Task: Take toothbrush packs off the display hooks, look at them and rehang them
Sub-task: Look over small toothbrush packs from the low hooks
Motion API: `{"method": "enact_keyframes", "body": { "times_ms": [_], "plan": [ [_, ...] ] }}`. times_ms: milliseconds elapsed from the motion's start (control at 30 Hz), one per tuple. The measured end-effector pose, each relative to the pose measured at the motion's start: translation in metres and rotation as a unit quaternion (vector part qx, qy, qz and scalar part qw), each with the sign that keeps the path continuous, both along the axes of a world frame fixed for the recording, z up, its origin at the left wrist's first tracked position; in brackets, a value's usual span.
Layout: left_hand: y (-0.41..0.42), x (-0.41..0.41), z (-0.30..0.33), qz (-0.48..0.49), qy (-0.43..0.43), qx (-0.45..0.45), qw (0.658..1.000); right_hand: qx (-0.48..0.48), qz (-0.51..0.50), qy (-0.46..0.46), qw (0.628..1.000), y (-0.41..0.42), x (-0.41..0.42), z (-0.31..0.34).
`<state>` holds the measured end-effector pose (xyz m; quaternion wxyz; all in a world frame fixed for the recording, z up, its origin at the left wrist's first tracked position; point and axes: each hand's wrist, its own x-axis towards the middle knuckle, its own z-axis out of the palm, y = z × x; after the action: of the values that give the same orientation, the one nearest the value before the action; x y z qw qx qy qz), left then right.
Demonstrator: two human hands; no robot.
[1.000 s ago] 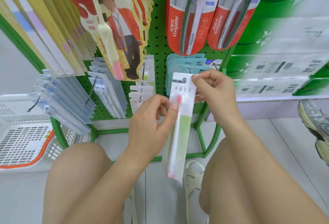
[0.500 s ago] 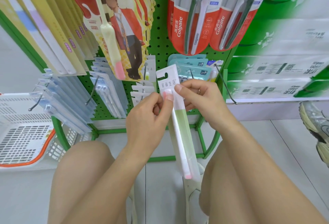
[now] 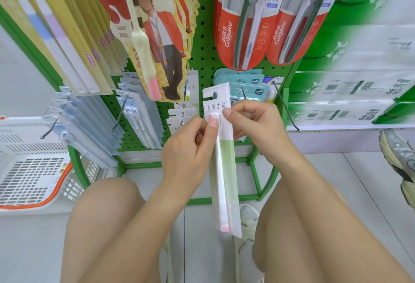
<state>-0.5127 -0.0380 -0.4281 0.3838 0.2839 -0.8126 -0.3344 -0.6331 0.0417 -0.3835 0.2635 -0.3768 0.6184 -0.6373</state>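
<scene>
Inspection step: left hand (image 3: 186, 148) and right hand (image 3: 253, 125) both pinch 1 pack (image 3: 221, 161) near its top, off the hook (image 3: 285, 107). Next, thread the hole above the grip onto it.

There is a single view, from a camera worn on the person's head, looking forward and steeply down. It sits close to a green pegboard rack (image 3: 203, 58) that fills the upper middle of the frame, low enough that the person's bare knees and the floor (image 3: 359, 181) take up the bottom half. The wide lens bends the rack's edges outward. To the left a white basket (image 3: 29, 166) enters the frame; the shelf (image 3: 350, 125) at right is blurred, perhaps from lens distortion.
</scene>
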Motion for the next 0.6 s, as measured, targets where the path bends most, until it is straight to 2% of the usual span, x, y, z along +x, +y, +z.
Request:
{"method": "enact_keyframes", "body": {
  "times_ms": [100, 233, 367, 500, 600],
  "plan": [
    [0.0, 0.0, 0.001, 0.003, 0.013, 0.02, 1.0, -0.003, -0.031, 0.006, 1.0, -0.001, -0.003, -0.002],
    [-0.005, -0.001, 0.001, -0.007, 0.045, 0.073, 0.996, -0.032, -0.066, -0.038, 0.997, 0.0, -0.009, -0.001],
    [-0.009, 0.0, -0.002, -0.013, 0.005, 0.052, 0.999, -0.054, -0.075, -0.077, 0.993, 0.001, -0.012, 0.0],
    [-0.006, 0.002, -0.001, -0.046, 0.064, 0.06, 0.995, -0.05, -0.084, -0.103, 0.99, 0.001, -0.014, 0.0],
    [-0.003, 0.003, 0.0, -0.022, 0.075, -0.001, 0.997, -0.02, -0.082, -0.077, 0.993, 0.001, -0.011, 0.001]
  ]
}}
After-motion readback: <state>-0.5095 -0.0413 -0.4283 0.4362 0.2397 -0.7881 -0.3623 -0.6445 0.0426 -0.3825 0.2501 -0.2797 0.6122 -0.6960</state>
